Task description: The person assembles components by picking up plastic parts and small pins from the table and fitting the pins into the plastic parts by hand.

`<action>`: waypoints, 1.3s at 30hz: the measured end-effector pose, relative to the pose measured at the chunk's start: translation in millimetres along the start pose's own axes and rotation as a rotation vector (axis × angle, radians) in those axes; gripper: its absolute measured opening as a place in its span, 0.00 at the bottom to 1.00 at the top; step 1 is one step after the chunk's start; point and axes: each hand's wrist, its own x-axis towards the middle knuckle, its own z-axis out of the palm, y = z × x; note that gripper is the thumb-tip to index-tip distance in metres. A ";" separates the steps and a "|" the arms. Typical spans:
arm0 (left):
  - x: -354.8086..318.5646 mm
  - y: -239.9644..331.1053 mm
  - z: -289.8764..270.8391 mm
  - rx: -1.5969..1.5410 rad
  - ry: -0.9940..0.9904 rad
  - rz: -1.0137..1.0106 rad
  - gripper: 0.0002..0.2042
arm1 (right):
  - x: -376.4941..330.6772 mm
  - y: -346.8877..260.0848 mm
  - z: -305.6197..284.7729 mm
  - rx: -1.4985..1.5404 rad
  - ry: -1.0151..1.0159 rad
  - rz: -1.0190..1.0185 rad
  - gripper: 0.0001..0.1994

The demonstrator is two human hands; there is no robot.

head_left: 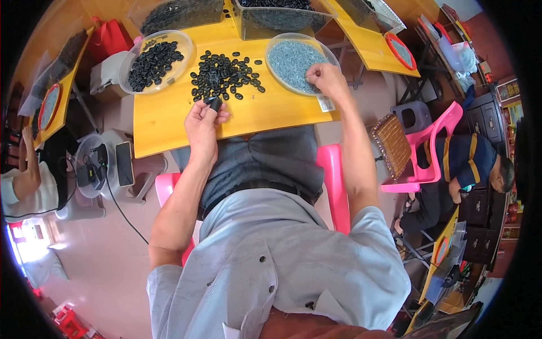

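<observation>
A small black piece is gripped between the thumb and fingers of the left hand, which is held above the near part of a yellow table. Just beyond those fingertips, a loose heap of black oval pieces is spread on the tabletop. To the left of the same fingers, and farther off, more of them are held in a clear round tub.

The fingertips of the right hand are drawn together over a second round tub, in which fine silvery pins are heaped right around and beyond them; whether a pin is pinched there cannot be made out. A white label is seen on the near side of these fingers. Beyond both hands, a clear bin is filled with dark pieces.
</observation>
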 end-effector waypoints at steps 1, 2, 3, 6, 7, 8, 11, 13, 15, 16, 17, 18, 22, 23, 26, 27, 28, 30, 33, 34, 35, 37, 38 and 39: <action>-0.1 0.2 0.7 0.000 -0.003 0.000 0.03 | -2.4 -2.2 -4.0 0.036 -0.005 0.038 0.09; -0.7 0.4 1.3 -0.005 -0.007 0.002 0.03 | -2.1 1.7 -3.9 0.036 -0.002 0.040 0.09; -1.3 0.7 1.7 -0.011 -0.011 0.004 0.03 | -1.1 8.5 -2.7 0.080 0.033 0.010 0.10; -1.0 1.0 1.4 0.007 -0.015 0.012 0.03 | -4.4 7.3 -6.2 0.151 0.123 -0.026 0.10; -1.9 1.4 1.2 0.008 -0.014 0.013 0.03 | -6.8 1.0 -8.5 0.177 0.172 -0.038 0.11; -3.3 1.7 1.6 0.029 -0.009 0.017 0.04 | -8.9 -5.9 -10.4 0.180 0.171 -0.039 0.11; -6.6 1.7 3.5 0.049 -0.009 0.016 0.05 | -15.9 -29.2 -13.1 0.233 0.225 -0.032 0.10; -9.7 1.0 6.5 0.051 -0.003 0.015 0.05 | -19.8 -42.6 -9.6 0.305 0.269 -0.035 0.09; -11.0 -0.9 10.3 0.066 -0.042 -0.002 0.05 | -22.7 -56.7 -0.8 0.384 0.225 -0.056 0.10; -10.8 -3.0 11.5 0.074 -0.064 -0.014 0.05 | -24.6 -63.9 3.5 0.450 0.197 -0.067 0.10; -12.7 -3.0 13.4 0.054 -0.073 -0.021 0.04 | -28.1 -73.5 8.5 0.462 0.180 -0.076 0.10; -13.6 -3.6 13.3 0.053 -0.076 -0.026 0.04 | -33.0 -84.8 14.4 0.568 0.117 -0.112 0.10; -14.4 -3.4 16.6 0.079 -0.093 -0.043 0.03 | -48.1 -107.4 41.7 0.990 -0.141 -0.158 0.06; -14.5 -2.0 16.8 0.087 -0.104 -0.052 0.03 | -49.7 -109.8 47.7 0.994 -0.149 -0.158 0.06; -15.5 0.9 16.6 0.098 -0.119 -0.061 0.03 | -54.5 -110.8 61.3 1.043 -0.241 -0.180 0.05; -16.0 0.9 16.5 0.109 -0.135 -0.057 0.04 | -56.7 -111.5 62.6 1.046 -0.242 -0.178 0.05; -16.5 0.8 16.2 0.110 -0.134 -0.058 0.04 | -58.9 -113.7 62.6 1.092 -0.263 -0.135 0.05; -17.3 0.5 16.1 0.124 -0.145 -0.051 0.05 | -60.9 -114.5 63.4 1.139 -0.282 -0.092 0.06; -17.9 0.0 17.2 0.142 -0.148 -0.050 0.05 | -62.5 -112.8 66.7 1.155 -0.301 -0.089 0.06; -17.9 -0.4 17.1 0.145 -0.149 -0.050 0.05 | -62.6 -113.0 67.7 1.155 -0.292 -0.103 0.06; -18.0 -1.3 16.8 0.141 -0.150 -0.045 0.05 | -62.7 -113.2 68.5 1.155 -0.284 -0.118 0.06; -18.1 -2.4 16.6 0.138 -0.152 -0.041 0.05 | -63.7 -113.4 69.6 1.148 -0.291 -0.130 0.06; -18.0 -2.8 16.6 0.138 -0.161 -0.037 0.05 | -64.1 -113.2 70.3 1.139 -0.299 -0.142 0.06; -17.9 -3.1 16.7 0.137 -0.170 -0.032 0.05 | -63.8 -112.5 72.1 1.140 -0.298 -0.141 0.06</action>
